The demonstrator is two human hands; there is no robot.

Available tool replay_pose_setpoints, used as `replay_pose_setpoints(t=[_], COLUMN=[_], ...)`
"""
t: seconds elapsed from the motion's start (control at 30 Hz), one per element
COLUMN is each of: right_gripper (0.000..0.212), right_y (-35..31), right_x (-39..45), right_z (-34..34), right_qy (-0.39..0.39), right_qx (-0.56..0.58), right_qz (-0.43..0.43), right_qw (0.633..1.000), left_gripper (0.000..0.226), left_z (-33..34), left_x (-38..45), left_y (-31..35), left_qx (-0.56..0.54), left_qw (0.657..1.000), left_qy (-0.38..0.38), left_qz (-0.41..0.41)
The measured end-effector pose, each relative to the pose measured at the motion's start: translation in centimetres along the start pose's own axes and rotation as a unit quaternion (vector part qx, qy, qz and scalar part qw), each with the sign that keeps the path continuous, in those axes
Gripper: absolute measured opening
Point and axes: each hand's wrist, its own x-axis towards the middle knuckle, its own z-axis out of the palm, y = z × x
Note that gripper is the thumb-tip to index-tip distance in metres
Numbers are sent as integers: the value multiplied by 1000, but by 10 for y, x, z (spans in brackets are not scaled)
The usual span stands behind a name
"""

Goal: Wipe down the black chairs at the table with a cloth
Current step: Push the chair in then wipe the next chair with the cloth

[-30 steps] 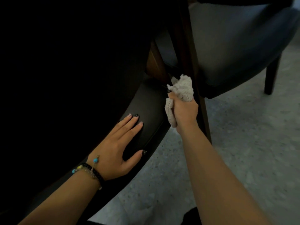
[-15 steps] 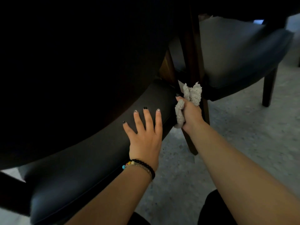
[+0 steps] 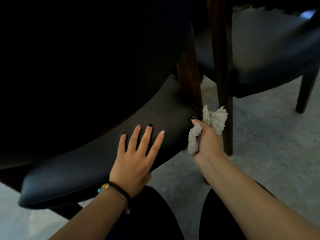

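Head view, crouched beside 2 black chairs. The right hand (image 3: pixel 206 141) forms a closed grip around a bunched pale cloth (image 3: pixel 214 122), fingers curled about its middle; loose ends stand up above the grip and a fold hangs below the thumb. Directly left of the grip lies the rounded corner of the near chair seat (image 3: pixel 86 170), which the cloth appears to meet at its edge. Just behind the grip rises a wooden chair leg (image 3: pixel 223 75). The bunching probably gives a firm pad for working along edges and uprights.

The left hand (image 3: pixel 135 156), wearing a beaded bracelet (image 3: pixel 114 189), lies open, well left of the grip, fingers spread flat on the seat's upholstery; this likely braces the chair, or the crouched body, against the wiping push.

Beyond and right of the grip stands the second chair (image 3: pixel 268 54), its seat raised over the speckled floor (image 3: pixel 268 144). The upper left is too dark to read; a table cannot be made out.
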Motion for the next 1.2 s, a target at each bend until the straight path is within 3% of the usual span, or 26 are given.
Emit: replay_pose_setpoints(t=[0.13,0.37,0.53,0.63,0.7,0.73,0.8,0.87,0.9,0.97,1.1,1.2], right_gripper=[44,47,56,51,36,38,50,57,58,57,49,45], right_y=[16,27,33,29,18,9,-5,-7,-3,5,19,5], right_x=[-28,-41,-48,-47,-48,-50,-43,-30,-25,-23,-34,-30], right_z=[-10,-11,-11,-18,-26,-29,-30,-22,-18,-15,-22,-8], right_qy=[12,22,25,13,4,11,-33,-126,-147,-147,-195,-217], right_qx=[24,46,46,-23,-102,-169,-329,-466,-513,-557,-546,-557], right_qz=[36,28,29,-16,-123,-227,-454,-534,-527,-510,-560,-550], right_qw=[999,998,998,999,987,959,828,694,661,639,592,583], left_gripper=[130,86,42,42,45,44,39,38,37,32,27,27], left_z=[-9,-29,-39,-33,-26,-24,-23,-23,-23,-23,-25,-22], left_x=[-30,-27,13,43,49,48,48,49,50,49,47,49], left_y=[-10,-33,-16,-7,-7,-7,-7,-4,-3,-3,-4,-5], left_qx=[3,-32,-192,-241,-273,-296,-335,-353,-357,-353,-351,-356], left_qw=[999,997,979,965,950,937,908,892,887,878,871,876], left_qy=[-32,21,71,84,116,144,196,224,234,260,285,268], left_qz=[10,71,1,-52,-92,-116,-157,-171,-177,-190,-192,-181])
